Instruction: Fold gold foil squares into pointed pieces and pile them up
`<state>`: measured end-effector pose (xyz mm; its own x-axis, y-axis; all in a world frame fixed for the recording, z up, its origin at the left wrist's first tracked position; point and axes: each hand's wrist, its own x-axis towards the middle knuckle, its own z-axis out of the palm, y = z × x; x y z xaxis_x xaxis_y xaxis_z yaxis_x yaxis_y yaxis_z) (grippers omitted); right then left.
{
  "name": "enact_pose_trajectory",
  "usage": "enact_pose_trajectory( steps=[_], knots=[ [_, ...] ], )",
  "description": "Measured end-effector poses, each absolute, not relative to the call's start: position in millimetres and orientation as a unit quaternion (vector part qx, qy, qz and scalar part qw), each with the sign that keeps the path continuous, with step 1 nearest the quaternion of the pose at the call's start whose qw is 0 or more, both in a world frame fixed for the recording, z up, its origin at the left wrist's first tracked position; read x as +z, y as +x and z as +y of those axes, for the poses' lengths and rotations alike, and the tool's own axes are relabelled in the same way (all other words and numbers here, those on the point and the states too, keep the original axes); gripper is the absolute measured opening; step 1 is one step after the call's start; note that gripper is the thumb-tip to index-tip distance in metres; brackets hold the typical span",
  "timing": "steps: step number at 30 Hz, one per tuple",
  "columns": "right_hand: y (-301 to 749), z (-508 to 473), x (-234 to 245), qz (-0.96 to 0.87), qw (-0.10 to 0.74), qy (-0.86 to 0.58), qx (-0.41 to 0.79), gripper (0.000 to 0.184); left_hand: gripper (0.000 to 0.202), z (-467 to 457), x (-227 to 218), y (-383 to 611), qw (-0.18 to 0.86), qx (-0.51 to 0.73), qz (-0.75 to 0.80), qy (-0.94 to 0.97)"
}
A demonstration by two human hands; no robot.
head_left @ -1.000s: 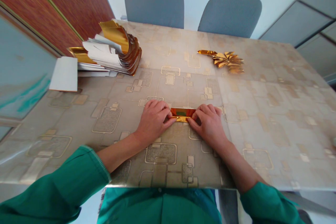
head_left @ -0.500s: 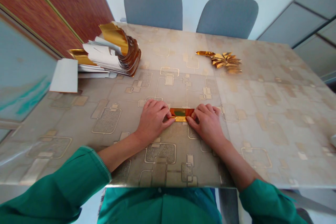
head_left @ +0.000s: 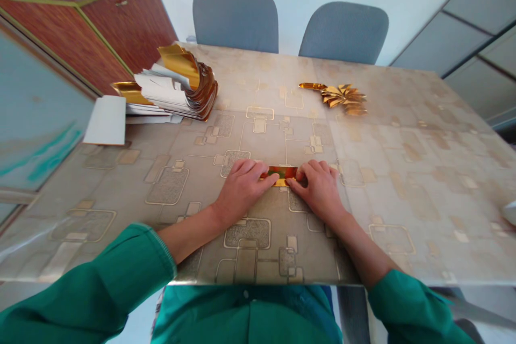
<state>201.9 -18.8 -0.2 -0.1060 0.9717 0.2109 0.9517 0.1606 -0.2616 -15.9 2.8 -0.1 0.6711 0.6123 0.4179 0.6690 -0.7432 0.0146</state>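
Observation:
A narrow strip of shiny gold foil paper (head_left: 283, 172), folded along its near edge, lies on the patterned tablecloth between my hands. My left hand (head_left: 249, 185) is closed on its left end, the thumb stretched along the near fold. At the right end, my right hand (head_left: 319, 187) pinches the paper between thumb and fingers. Both ends of the strip are hidden under my fingers. Farther off on the right sits a small cluster of folded gold paper pieces (head_left: 342, 98).
A bent stack of gold and white paper sheets (head_left: 165, 88) stands at the far left of the table (head_left: 258, 140). One white sheet (head_left: 105, 120) hangs toward the left edge. Two grey chairs (head_left: 236, 19) stand behind the table, and a wooden cabinet (head_left: 129, 27) is at the back left.
My left hand has slid right along the strip, its thumb now farther over the fold. My right hand stays nearly in place. The view has tilted slightly upward.

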Motion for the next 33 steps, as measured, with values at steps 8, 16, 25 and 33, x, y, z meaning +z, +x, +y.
enact_pose_trajectory(
  steps=[8, 16, 25, 33],
  knots=[
    [199.0, -17.7, 0.1, -0.744, 0.155, -0.65, -0.001, 0.028, 0.019, 2.3, 1.1, -8.8, 0.06, -0.129, -0.249, -0.958],
    [198.9, -18.8, -0.3, -0.756, 0.149, -0.637, -0.027, 0.028, 0.025, -2.2, -5.9, -19.1, 0.046, -0.136, -0.241, -0.96],
    [214.1, -16.1, 4.4, -0.768, 0.171, -0.615, 0.05, 0.024, 0.027, -10.1, -6.7, -18.9, 0.004, -0.154, -0.26, -0.953],
    [222.6, -49.4, 10.5, -0.841, 0.204, -0.5, 0.013, 0.025, 0.029, -7.2, -9.6, -21.6, 0.002, -0.149, -0.252, -0.956]
  ],
)
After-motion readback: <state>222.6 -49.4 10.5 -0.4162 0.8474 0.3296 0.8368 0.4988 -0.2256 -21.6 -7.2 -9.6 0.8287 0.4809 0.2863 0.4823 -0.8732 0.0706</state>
